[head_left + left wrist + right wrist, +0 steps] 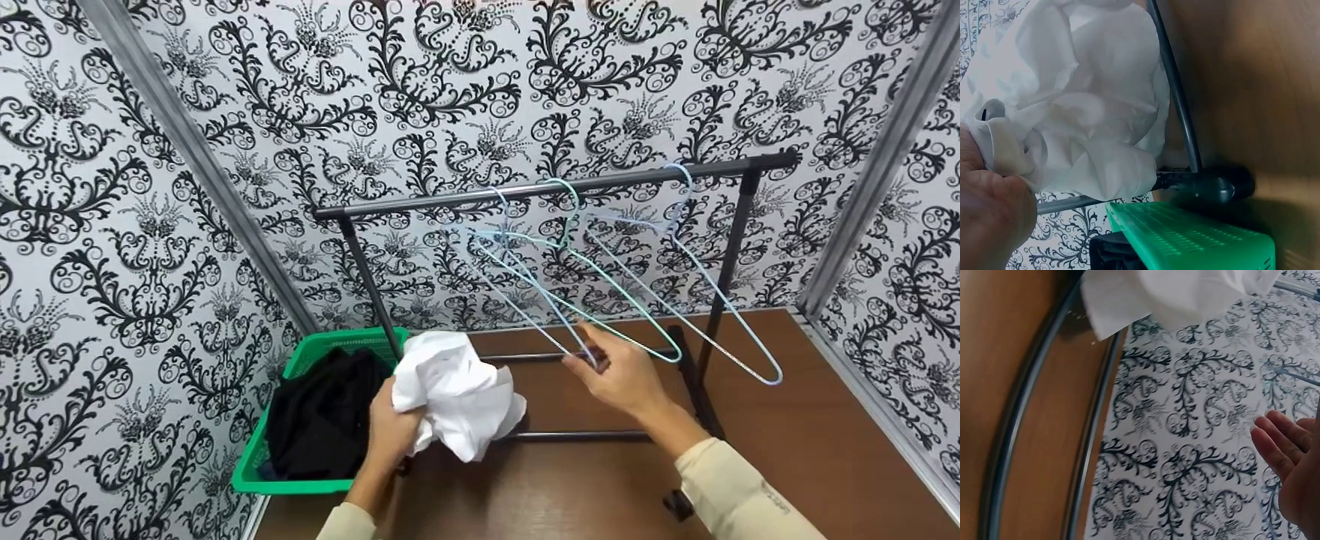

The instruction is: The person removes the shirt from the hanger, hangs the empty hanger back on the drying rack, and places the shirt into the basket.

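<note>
A crumpled white garment [454, 390] is bunched in my left hand [394, 424], held in front of the rack's left end. In the left wrist view the thumb presses into folds of the white cloth [1084, 107], and the other fingers are largely hidden. My right hand [619, 367] pinches the lower corner of a light blue clothes hanger [505, 217] between thumb and fingers. That hanger's hook is over the rack's bar. Seen from the right wrist, the outer fingers [1280, 444] extend loosely.
A black clothes rack [442, 200] stands on the brown table [585, 480]. On its bar also hang a mint-green hanger [572, 206] and another blue hanger [686, 187]. At left, a green basket [300, 486] holds black clothing [322, 420]. Patterned walls enclose the table.
</note>
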A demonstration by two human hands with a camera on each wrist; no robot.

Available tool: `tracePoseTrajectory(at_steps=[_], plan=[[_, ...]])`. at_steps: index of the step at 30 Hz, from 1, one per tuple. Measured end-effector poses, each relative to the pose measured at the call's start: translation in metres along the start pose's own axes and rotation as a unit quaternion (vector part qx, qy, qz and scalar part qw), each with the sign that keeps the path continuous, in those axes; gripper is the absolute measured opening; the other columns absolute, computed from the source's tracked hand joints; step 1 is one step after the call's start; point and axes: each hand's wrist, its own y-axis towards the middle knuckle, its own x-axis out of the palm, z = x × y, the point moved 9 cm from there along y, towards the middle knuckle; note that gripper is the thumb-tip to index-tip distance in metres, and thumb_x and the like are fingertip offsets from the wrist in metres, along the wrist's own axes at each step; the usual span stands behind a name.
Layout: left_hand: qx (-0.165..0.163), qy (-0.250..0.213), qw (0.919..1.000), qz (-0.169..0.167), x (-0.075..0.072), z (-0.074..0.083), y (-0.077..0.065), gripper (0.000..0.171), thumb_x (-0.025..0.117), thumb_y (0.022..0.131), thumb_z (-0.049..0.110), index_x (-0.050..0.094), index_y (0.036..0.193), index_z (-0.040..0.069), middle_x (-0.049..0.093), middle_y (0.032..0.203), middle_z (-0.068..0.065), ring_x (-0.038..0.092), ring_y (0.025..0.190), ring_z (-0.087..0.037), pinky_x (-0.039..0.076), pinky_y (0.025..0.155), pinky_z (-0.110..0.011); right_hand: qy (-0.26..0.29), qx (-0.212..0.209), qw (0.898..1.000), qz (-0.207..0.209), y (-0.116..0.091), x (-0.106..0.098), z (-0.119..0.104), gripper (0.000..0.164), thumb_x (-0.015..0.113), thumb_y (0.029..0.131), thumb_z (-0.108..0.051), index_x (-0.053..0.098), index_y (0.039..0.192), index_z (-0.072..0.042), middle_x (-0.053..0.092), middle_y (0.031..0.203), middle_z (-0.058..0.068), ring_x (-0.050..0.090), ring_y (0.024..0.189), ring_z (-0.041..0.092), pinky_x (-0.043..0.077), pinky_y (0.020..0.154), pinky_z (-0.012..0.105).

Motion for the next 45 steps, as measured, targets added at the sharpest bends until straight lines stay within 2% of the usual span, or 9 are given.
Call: tracePoseTrajectory(at_steps=[3,5,12,17,23,27,31,41,45], plan=[[-0.004,0.002,0.9996,0.028,-0.011,0.002,0.001,0.049,0.084,0.074,0.004,0.072,0.121,0.001,0.079,0.113,-0.017,0.072,0.102,-0.031,0.057,0.090,-0.036,-0.021,-0.016,1.000,-0.007,-0.010,0.000,0.004,0.079,0.076,0.088,-0.068,0.071,0.138,-0.006,0.076,0.087,0.005,0.070,0.073,0.020,0.061,0.069,0.042],[-0.008,0.004,0.9991,0.041,-0.018,0.004,0.003,0.052,0.086,0.072,0.004,0.072,0.122,0.000,0.078,0.114,-0.018,0.072,0.103,-0.030,0.057,0.091,-0.034,-0.008,-0.026,1.000,-0.009,-0.015,0.001,0.006,0.078,0.077,0.086,-0.068,0.072,0.135,-0.007,0.075,0.086,0.003,0.070,0.070,0.017,0.060,0.066,0.036],[-0.033,0.001,0.9972,0.067,-0.046,0.002,0.012,0.053,0.084,0.070,-0.003,0.071,0.121,0.000,0.077,0.112,-0.018,0.066,0.098,-0.022,0.052,0.089,-0.027,0.148,-0.013,0.989,-0.009,-0.028,0.003,0.012,0.055,0.093,0.078,-0.012,0.074,0.128,0.000,0.080,0.083,0.006,0.064,0.064,-0.004,0.054,0.057,0.014],[-0.031,0.016,0.9951,0.093,-0.064,0.002,0.016,0.052,0.084,0.071,-0.002,0.070,0.121,-0.002,0.076,0.113,-0.020,0.067,0.100,-0.027,0.052,0.090,-0.029,0.193,0.042,0.980,-0.021,-0.037,0.005,0.025,0.038,0.090,0.079,-0.001,0.079,0.115,0.000,0.079,0.081,0.009,0.062,0.065,-0.006,0.053,0.057,0.014],[-0.036,0.018,0.9910,0.127,-0.081,-0.004,0.022,0.055,0.082,0.070,-0.006,0.069,0.123,-0.005,0.075,0.116,-0.023,0.067,0.104,-0.028,0.049,0.092,-0.023,0.172,0.106,0.978,-0.050,-0.046,0.003,0.048,0.043,0.088,0.083,-0.006,0.077,0.124,0.003,0.080,0.086,0.007,0.066,0.069,-0.003,0.056,0.064,0.014],[-0.020,0.013,0.9874,0.157,-0.093,-0.009,0.024,0.049,0.079,0.070,-0.008,0.070,0.118,-0.005,0.074,0.110,-0.022,0.063,0.097,-0.010,0.046,0.089,-0.018,0.150,0.152,0.972,-0.093,-0.053,0.006,0.060,0.048,0.087,0.090,-0.018,0.073,0.130,0.003,0.081,0.092,0.002,0.070,0.078,-0.001,0.059,0.072,0.018],[-0.006,0.015,0.9834,0.181,-0.104,-0.014,0.025,0.038,0.076,0.074,-0.009,0.067,0.111,-0.007,0.067,0.103,-0.020,0.053,0.089,-0.001,0.043,0.085,-0.020,0.139,0.146,0.975,-0.091,-0.055,0.005,0.063,0.043,0.086,0.090,-0.017,0.076,0.128,0.000,0.081,0.091,0.002,0.069,0.078,-0.002,0.060,0.072,0.020],[-0.029,0.052,0.9663,0.251,-0.143,-0.034,0.022,0.020,0.063,0.076,-0.011,0.062,0.096,-0.010,0.053,0.097,-0.025,0.047,0.087,-0.031,0.036,0.082,-0.040,0.119,0.152,0.974,-0.115,-0.065,0.012,0.066,0.038,0.081,0.096,-0.022,0.076,0.128,-0.002,0.078,0.091,0.006,0.066,0.075,0.001,0.058,0.070,0.021],[-0.051,0.074,0.9632,0.253,-0.151,-0.045,0.020,0.022,0.061,0.073,-0.012,0.062,0.095,-0.009,0.050,0.099,-0.025,0.046,0.090,-0.037,0.034,0.081,-0.044,0.115,0.162,0.973,-0.116,-0.068,0.012,0.069,0.037,0.080,0.096,-0.023,0.076,0.127,-0.003,0.078,0.091,0.003,0.065,0.074,0.001,0.057,0.069,0.021]])
